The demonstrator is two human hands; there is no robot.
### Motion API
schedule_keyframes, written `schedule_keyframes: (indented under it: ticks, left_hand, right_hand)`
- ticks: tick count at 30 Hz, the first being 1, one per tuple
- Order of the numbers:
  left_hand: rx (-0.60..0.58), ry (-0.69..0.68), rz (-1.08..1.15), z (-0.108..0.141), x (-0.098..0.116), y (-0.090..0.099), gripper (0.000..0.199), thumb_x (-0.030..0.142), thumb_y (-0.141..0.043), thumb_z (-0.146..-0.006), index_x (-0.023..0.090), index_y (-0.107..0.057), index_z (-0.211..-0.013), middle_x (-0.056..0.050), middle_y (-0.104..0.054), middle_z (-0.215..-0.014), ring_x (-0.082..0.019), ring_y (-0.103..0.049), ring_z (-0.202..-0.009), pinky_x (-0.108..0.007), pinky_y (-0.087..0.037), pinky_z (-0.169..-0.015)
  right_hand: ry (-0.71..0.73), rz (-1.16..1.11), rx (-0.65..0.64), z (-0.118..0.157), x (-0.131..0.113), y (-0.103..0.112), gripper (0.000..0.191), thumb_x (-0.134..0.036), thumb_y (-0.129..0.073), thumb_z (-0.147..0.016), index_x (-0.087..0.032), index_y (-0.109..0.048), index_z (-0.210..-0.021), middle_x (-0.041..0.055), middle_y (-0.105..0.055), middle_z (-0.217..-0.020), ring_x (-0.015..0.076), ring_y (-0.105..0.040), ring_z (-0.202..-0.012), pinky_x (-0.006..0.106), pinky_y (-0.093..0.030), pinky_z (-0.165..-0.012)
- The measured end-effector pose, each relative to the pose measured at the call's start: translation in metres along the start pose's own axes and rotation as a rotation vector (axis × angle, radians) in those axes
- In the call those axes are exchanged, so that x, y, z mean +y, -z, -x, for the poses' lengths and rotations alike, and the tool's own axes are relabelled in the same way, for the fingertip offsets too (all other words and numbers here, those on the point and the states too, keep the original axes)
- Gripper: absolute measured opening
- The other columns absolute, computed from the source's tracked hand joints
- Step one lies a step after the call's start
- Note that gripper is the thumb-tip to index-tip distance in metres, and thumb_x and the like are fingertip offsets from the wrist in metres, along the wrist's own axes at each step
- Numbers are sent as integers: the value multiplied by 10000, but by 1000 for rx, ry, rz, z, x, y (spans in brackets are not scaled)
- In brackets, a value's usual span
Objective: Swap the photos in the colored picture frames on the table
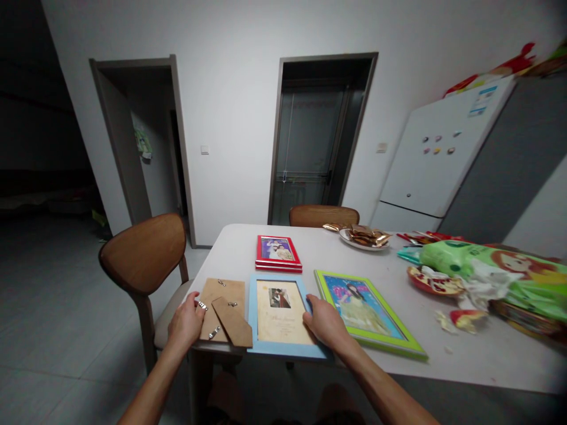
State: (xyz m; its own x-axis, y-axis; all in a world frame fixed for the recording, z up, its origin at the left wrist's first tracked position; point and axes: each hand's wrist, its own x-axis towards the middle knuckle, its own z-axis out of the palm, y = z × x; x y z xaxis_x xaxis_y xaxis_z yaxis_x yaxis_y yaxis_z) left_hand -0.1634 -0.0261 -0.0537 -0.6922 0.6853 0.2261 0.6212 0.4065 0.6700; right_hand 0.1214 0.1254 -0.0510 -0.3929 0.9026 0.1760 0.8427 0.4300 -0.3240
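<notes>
A brown picture-frame backing board [208,316], with metal clips and a fold-out stand leg [233,323], lies near the table's front left corner. My left hand [186,321] grips its left edge, fingers closed at a clip. Right beside the board is a light blue picture frame [252,313], face up, holding a cream sheet with a small photo. My right hand [326,321] holds this frame's right edge, thumb on top, other fingers partly hidden. Further right lies a green picture frame [398,345] with a photo of a person in a pale dress.
Stacked red picture frames [279,267] lie farther back on the white table [310,248]. A plate [374,247] of wrapped snacks, a cut pomegranate [436,283], peel and a green wipes pack [469,260] occupy the right. Wooden chairs [144,254] stand around.
</notes>
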Motion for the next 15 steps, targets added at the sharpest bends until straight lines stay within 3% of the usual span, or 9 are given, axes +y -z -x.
schedule_keyframes:
  ticks: [4,9,12,15]
  left_hand:
    - [10,-108,-14,11,23,-10,351,177,-473,-715,153,-462,-1065,-94,-557,-1049,-200,-513,-975,-321,-371,-844]
    - [-110,-368,187,55,80,-39,372,173,-508,-685,152,-480,-1056,-84,-555,-1031,-199,-490,-1006,-354,-373,-884]
    - [-213,-540,310,82,114,-56,431,189,-572,-650,177,-473,-1069,-83,-526,-1084,-205,-466,-1033,-373,-369,-907]
    - [-220,-668,287,93,137,-68,499,174,-598,-625,183,-449,-1101,-95,-474,-1169,-228,-409,-1094,-411,-347,-935]
  right_hand:
    - [-133,-452,-16,-3,0,7,589,-185,-442,-641,-64,-384,-1214,138,-598,-954,188,-569,-740,277,-409,-685]
    - [-357,-1242,-170,7,-13,28,766,-147,-412,-603,-158,-154,-1324,69,-625,-852,148,-575,-558,269,-449,-541]
    - [-355,-1448,-214,13,-20,37,828,-102,-430,-567,-187,-116,-1328,46,-632,-812,156,-589,-575,282,-462,-552]
    - [-270,-1448,-187,15,-22,38,831,-122,-502,-582,-180,-129,-1323,33,-631,-778,155,-592,-610,276,-466,-592]
